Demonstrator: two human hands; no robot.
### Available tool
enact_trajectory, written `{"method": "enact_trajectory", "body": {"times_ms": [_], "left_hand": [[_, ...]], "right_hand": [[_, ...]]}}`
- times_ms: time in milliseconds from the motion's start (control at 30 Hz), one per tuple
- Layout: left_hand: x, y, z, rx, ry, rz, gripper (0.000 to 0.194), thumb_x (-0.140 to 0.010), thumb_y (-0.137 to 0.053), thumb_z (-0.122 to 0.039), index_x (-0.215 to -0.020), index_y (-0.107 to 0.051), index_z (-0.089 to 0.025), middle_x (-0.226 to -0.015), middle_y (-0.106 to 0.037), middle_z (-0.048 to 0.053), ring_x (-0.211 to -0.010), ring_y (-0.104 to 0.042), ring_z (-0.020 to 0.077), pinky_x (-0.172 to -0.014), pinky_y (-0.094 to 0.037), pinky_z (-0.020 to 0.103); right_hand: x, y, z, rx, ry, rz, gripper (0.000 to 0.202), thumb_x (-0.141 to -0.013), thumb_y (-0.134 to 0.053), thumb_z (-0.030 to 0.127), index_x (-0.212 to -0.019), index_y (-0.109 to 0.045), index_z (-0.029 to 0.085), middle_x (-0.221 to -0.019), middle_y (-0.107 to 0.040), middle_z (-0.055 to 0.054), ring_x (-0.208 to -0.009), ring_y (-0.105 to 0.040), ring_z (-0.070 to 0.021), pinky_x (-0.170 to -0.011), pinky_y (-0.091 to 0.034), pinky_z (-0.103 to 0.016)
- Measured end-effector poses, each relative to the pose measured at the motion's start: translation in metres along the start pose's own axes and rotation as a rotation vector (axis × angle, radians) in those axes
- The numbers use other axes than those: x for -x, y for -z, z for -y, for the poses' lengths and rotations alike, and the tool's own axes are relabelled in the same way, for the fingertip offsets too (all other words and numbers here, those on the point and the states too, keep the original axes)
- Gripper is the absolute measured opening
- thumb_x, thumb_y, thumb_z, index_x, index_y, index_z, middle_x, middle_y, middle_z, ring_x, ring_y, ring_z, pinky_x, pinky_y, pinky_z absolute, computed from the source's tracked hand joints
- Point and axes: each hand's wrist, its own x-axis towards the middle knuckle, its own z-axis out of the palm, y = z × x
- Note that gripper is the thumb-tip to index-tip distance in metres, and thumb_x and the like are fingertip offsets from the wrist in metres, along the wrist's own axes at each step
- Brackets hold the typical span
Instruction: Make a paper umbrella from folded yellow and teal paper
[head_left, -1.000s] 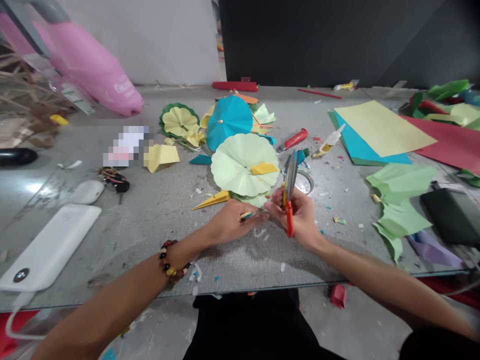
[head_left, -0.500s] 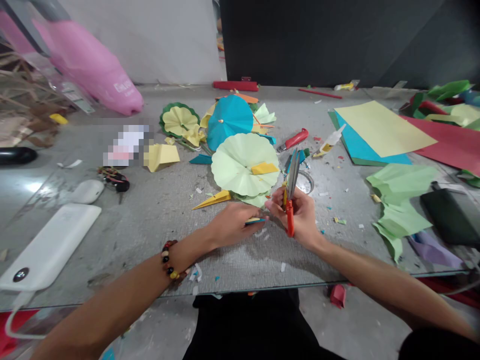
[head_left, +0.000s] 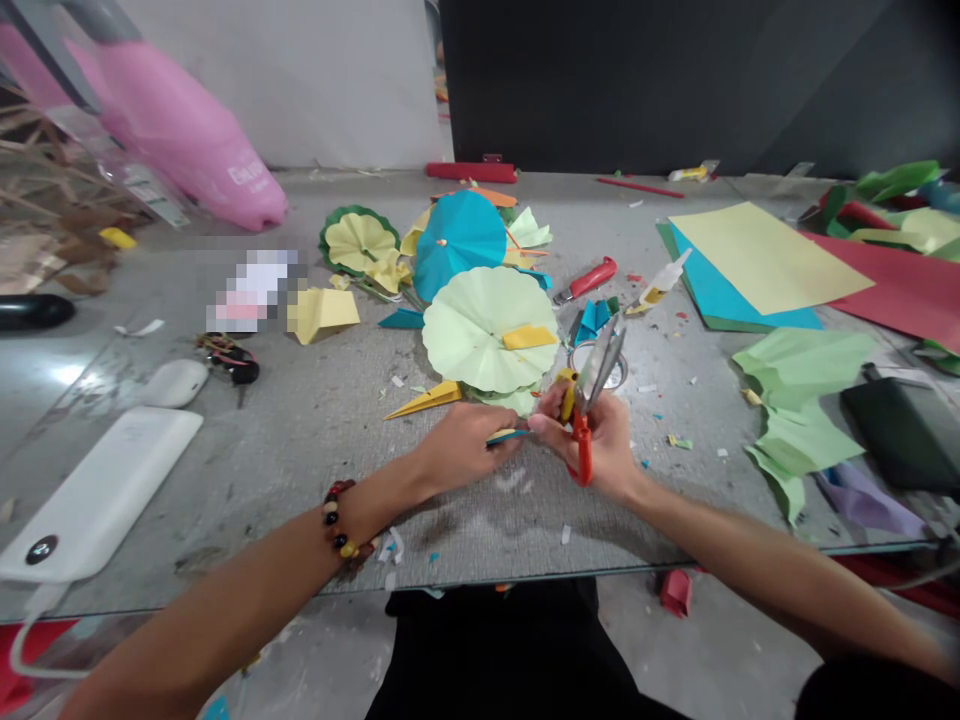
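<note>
My left hand (head_left: 469,440) is closed on a small folded piece of paper (head_left: 504,436), whose yellow and blue edges show between the fingers. Fingers of my right hand (head_left: 600,435) wrap round a pair of scissors (head_left: 583,440) with red and yellow handles, the blades pointing up and away. Its thumb and fingertip meet the right end of the folded paper. Just beyond both hands lies a scalloped pale green paper disc (head_left: 480,325) with a yellow paper strip (head_left: 529,337) on it. A yellow folded paper spike (head_left: 424,400) lies beside my left hand.
Behind are a blue paper umbrella (head_left: 461,240), a red cutter knife (head_left: 589,280), a glue bottle (head_left: 661,282) and a tape roll (head_left: 619,365). Coloured sheets (head_left: 765,255) and crumpled green paper (head_left: 802,390) lie right. A white power bank (head_left: 105,490) and pink bottle (head_left: 180,130) stand left.
The scissors have tilted to the right in my right hand, and its fingertips have come onto the end of the folded paper. My left hand has barely moved.
</note>
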Motion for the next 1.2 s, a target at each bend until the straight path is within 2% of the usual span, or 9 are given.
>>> {"method": "enact_trajectory", "body": {"times_ms": [133,233,333,500,667,900,1067,1200], "left_hand": [[0.001,0.001,-0.003,0.012,0.034,0.08,0.025,-0.098,-0.052,-0.032,-0.086,-0.068,-0.018,-0.08,-0.073,0.004,-0.075,-0.066,0.0168,-0.068,-0.044,0.025],[0.002,0.0,-0.003,0.018,0.024,0.115,0.027,-0.099,-0.05,-0.035,-0.09,-0.07,-0.018,-0.084,-0.073,0.005,-0.077,-0.067,0.0177,-0.071,-0.047,0.026],[0.002,-0.001,-0.002,0.007,0.032,0.103,0.028,-0.1,-0.049,-0.036,-0.09,-0.069,-0.018,-0.082,-0.072,0.005,-0.077,-0.067,0.0178,-0.072,-0.048,0.027],[0.002,0.0,-0.004,0.017,0.016,0.056,0.026,-0.101,-0.049,-0.036,-0.094,-0.066,-0.018,-0.085,-0.073,0.004,-0.077,-0.068,0.0174,-0.068,-0.045,0.026],[0.002,0.0,-0.006,-0.015,0.027,0.025,0.029,-0.099,-0.049,-0.042,-0.089,-0.062,-0.019,-0.078,-0.07,0.003,-0.068,-0.064,0.0178,-0.061,-0.041,0.027],[0.002,0.0,-0.004,-0.029,0.018,-0.062,0.017,-0.098,-0.053,-0.032,-0.089,-0.06,-0.02,-0.078,-0.071,0.001,-0.068,-0.065,0.0156,-0.062,-0.041,0.025],[0.004,-0.003,-0.006,-0.103,0.001,-0.036,0.013,-0.099,-0.052,-0.03,-0.1,-0.06,-0.02,-0.085,-0.074,0.004,-0.073,-0.069,0.0191,-0.062,-0.043,0.027],[0.004,-0.003,-0.007,-0.117,0.023,0.001,0.011,-0.098,-0.052,-0.029,-0.101,-0.059,-0.02,-0.085,-0.073,0.004,-0.075,-0.07,0.0205,-0.063,-0.044,0.027]], "right_hand": [[0.008,-0.003,0.005,0.015,0.042,0.083,0.03,-0.071,-0.09,0.036,-0.083,-0.066,0.023,-0.077,-0.067,0.0,-0.07,-0.064,-0.0164,-0.063,-0.054,-0.03],[0.011,-0.005,0.004,0.081,0.037,0.046,0.031,-0.069,-0.092,0.035,-0.08,-0.065,0.022,-0.076,-0.065,0.0,-0.073,-0.064,-0.0173,-0.063,-0.054,-0.03],[0.009,-0.004,-0.001,0.063,0.051,0.027,0.032,-0.069,-0.092,0.032,-0.079,-0.063,0.022,-0.077,-0.064,0.001,-0.075,-0.064,-0.0167,-0.066,-0.054,-0.028],[0.005,-0.002,-0.003,0.024,0.044,0.09,0.026,-0.073,-0.089,0.026,-0.08,-0.064,0.022,-0.081,-0.068,0.0,-0.073,-0.065,-0.0154,-0.066,-0.054,-0.028],[0.006,-0.002,-0.003,0.043,0.045,0.138,0.023,-0.073,-0.089,0.025,-0.082,-0.068,0.022,-0.079,-0.069,0.0,-0.07,-0.065,-0.0146,-0.064,-0.053,-0.027],[0.004,-0.001,-0.007,0.021,0.051,0.046,0.026,-0.072,-0.09,0.027,-0.085,-0.067,0.023,-0.082,-0.068,0.0,-0.073,-0.065,-0.0146,-0.067,-0.055,-0.027],[0.003,0.0,-0.004,0.054,0.046,0.102,0.028,-0.072,-0.09,0.032,-0.082,-0.066,0.022,-0.083,-0.069,-0.001,-0.074,-0.066,-0.0166,-0.066,-0.055,-0.029],[0.006,-0.001,-0.005,0.091,0.047,0.137,0.022,-0.076,-0.086,0.032,-0.081,-0.066,0.022,-0.079,-0.069,-0.001,-0.071,-0.064,-0.0154,-0.064,-0.053,-0.028]]}}
